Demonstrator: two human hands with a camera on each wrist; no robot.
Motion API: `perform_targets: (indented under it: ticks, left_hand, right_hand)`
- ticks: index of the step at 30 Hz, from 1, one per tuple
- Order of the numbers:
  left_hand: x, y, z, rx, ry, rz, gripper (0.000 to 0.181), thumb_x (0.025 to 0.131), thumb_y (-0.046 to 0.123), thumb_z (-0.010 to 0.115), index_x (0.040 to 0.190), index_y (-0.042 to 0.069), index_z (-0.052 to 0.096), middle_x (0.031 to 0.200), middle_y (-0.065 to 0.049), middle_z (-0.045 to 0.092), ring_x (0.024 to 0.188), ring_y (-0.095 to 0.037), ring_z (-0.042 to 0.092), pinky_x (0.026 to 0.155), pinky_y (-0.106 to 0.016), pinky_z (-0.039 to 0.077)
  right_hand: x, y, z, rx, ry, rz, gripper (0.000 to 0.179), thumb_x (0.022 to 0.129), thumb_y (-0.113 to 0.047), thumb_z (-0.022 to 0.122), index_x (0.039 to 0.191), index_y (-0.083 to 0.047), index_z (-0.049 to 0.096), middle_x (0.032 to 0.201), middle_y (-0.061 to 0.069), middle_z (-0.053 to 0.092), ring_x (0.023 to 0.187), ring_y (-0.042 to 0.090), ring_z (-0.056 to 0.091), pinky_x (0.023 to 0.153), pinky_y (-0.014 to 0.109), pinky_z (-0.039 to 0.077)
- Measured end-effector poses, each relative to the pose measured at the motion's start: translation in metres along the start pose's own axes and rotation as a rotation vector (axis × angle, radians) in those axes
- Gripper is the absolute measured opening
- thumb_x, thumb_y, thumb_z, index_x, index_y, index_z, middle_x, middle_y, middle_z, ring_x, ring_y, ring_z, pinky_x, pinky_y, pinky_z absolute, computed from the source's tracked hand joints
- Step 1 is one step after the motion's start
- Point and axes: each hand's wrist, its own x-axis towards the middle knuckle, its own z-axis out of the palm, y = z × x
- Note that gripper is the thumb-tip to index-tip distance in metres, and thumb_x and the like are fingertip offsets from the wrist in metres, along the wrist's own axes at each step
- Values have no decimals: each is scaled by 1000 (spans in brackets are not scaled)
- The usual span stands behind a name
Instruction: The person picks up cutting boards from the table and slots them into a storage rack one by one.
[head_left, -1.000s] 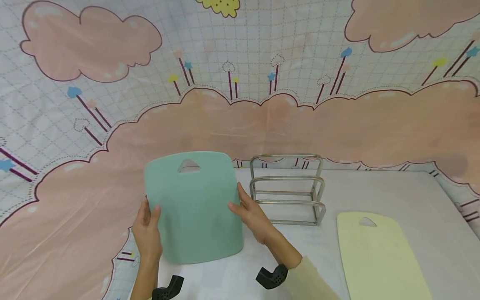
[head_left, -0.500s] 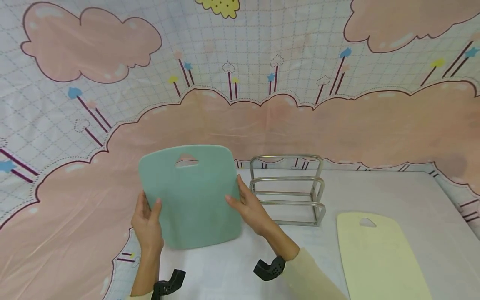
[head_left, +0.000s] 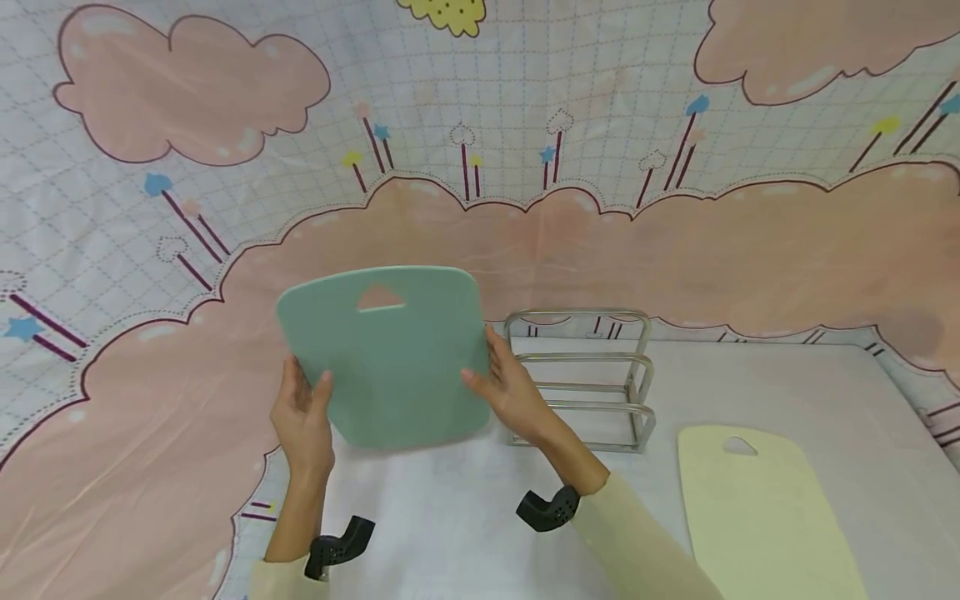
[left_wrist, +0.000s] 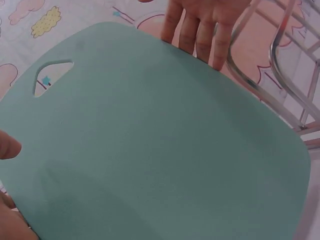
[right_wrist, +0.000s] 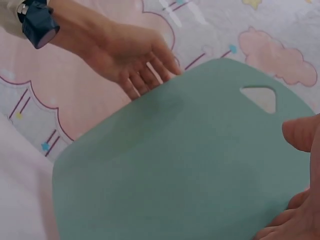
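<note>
A pale green cutting board [head_left: 401, 367] with a handle hole near its top edge is held up over the white table, its face tilted toward me. My left hand [head_left: 303, 425] grips its left edge and my right hand [head_left: 517, 396] its right edge, each with fingers behind and thumb at the front. In the left wrist view the right hand's fingers [left_wrist: 197, 35] pass behind the board's edge. The left hand [right_wrist: 127, 52] shows at the opposite edge in the right wrist view.
A metal wire rack [head_left: 581, 357] stands on the table just right of the board, partly behind the right hand. A pale yellow cutting board [head_left: 765, 517] lies flat at the right. Cloud-patterned cloth [head_left: 570, 250] rises behind the white table [head_left: 840, 408].
Both hands have raised the green cutting board higher and tilted its face further, so it looks shorter. The right hand now overlaps the rack's left side more. The rack and yellow board stay put.
</note>
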Motion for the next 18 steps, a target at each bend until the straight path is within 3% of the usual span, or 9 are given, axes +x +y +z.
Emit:
perform_targets:
  ticks: [7, 13, 18]
  left_hand:
    - [12, 2, 14, -13, -11, 65, 64, 91, -6, 57, 146, -7, 23, 154, -20, 21, 143, -23, 16, 114, -31, 14]
    - [16, 0, 23, -32, -45, 77, 66, 92, -3, 58, 147, -7, 21, 155, -20, 18, 144, -24, 14, 115, -32, 13]
    - [16, -5, 25, -54, -84, 86, 64, 92, -3, 56, 148, -3, 24, 154, -17, 25, 143, -25, 19, 114, -37, 16]
  right_hand:
    - [5, 0, -12, 51, -21, -13, 77, 100, -25, 51, 152, -3, -1, 158, 13, 0, 144, 22, 5, 115, 37, 13]
    - [9, 0, -23, 59, -17, -51, 75, 101, -22, 49, 152, -2, -1, 158, 12, 0, 144, 22, 5, 115, 37, 13]
    - [14, 0, -28, 66, 6, -67, 72, 101, -18, 48, 152, -1, 0, 158, 14, 1, 144, 23, 5, 115, 36, 11]
